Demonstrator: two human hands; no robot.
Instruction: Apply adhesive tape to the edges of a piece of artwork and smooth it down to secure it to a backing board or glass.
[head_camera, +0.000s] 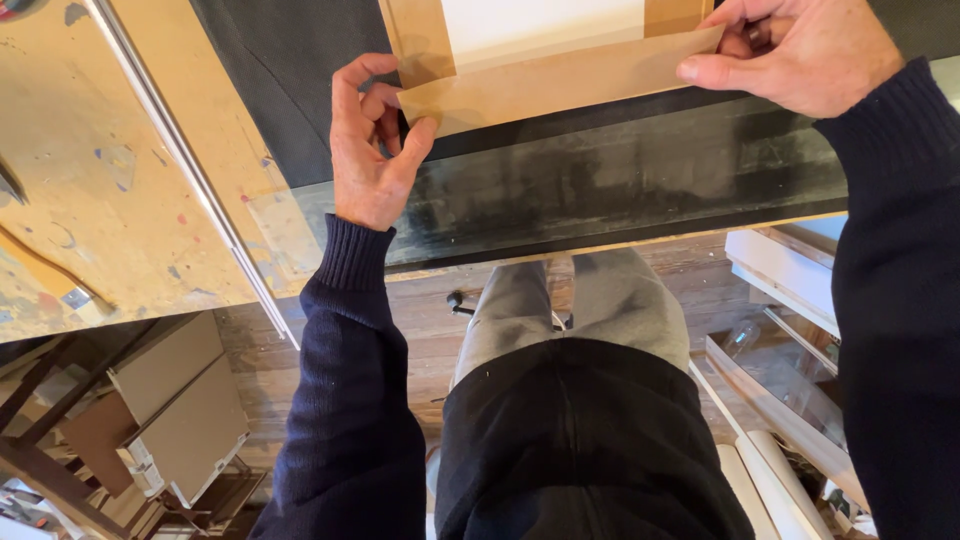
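Thing in hand: a strip of brown paper tape (560, 82), running across the upper middle of the frame along the lower edge of a white sheet (540, 25) framed by more brown strips.
Left hand (372, 150): upper left of centre, thumb and curled fingers pinching the strip's left end.
Right hand (795, 50): upper right corner, thumb and fingertips pinching the strip's right end, holding it taut.
Support: the sheet lies on a dark board (620, 190) set on a paint-flecked wooden counter (90, 180) at the left of the frame.
Weight: by the look of it, very light.
Stiffness: thin and limp; likely to sag or curl unless kept stretched between both hands.
Fragility: probably tears or creases easily; a sticky side, if any, cannot be told.
Where to hold: at the two ends, by the corners, as now.
Below: grey trousers (580, 300) and a plank floor (420, 330).
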